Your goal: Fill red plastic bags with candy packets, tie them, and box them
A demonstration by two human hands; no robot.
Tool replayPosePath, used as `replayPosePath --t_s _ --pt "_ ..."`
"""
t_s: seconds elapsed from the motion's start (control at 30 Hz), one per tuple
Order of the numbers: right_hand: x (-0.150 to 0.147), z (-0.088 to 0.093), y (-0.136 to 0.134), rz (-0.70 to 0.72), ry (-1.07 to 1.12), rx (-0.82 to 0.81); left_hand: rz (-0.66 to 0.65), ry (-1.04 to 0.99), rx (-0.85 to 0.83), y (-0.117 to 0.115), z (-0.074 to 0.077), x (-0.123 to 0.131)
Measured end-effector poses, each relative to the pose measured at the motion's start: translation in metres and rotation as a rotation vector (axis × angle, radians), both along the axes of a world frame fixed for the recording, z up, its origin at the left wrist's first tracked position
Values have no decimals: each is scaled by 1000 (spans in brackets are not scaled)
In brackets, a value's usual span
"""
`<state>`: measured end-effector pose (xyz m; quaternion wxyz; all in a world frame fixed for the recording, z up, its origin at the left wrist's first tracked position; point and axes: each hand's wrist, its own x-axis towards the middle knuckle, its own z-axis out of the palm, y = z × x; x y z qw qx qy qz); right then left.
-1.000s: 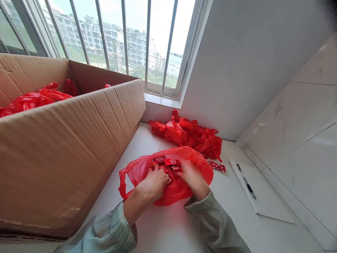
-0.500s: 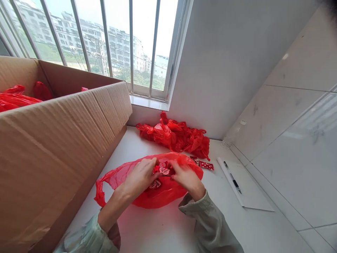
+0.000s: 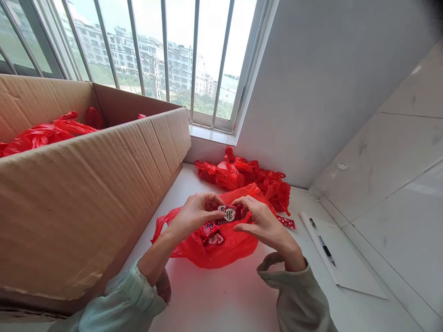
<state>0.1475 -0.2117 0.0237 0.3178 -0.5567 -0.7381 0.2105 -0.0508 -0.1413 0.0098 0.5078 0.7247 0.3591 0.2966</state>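
My left hand (image 3: 198, 213) pinches a small dark-red candy packet (image 3: 226, 215) between thumb and fingers. The packet has a white patch with bold dark characters and small upside-down lettering that looks like "SUGAR". Curved around its right side, my right hand (image 3: 265, 223) has its thumb and fingers apart; whether a fingertip touches the packet is hard to tell. Beneath both hands a thin red plastic bag (image 3: 221, 258) lies spread open on the white surface. More candy packets (image 3: 212, 234) rest in it, below the held one.
A large cardboard box (image 3: 104, 193) with red bags (image 3: 48, 136) inside stands at left. Crumpled red bags (image 3: 242, 173) lie by the wall. A red packet (image 3: 286, 222) pokes out at right. A black pen (image 3: 323, 244) lies on white paper (image 3: 356, 276). Window bars (image 3: 195, 60) are behind.
The candy packet has come up out of the pile into my left hand. My right hand has lifted and its thumb has opened. The view has swung left.
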Motion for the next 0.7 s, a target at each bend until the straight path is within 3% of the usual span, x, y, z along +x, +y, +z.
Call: replayPosePath --t_s 0.1,0.23,0.43,0.7 --pt "4 1 1 22 172 -66 -14 -90 -51 -1 3 2" --pt "2 -1 5 -28 348 -33 -4 -201 -61 -2 9 2" --pt "-5 -3 7 -130 398 -4 -34 -183 -1 0 11 -3" --pt "3 -5 7 -108 544 -161 -93 -275 -74 -5 16 -3"
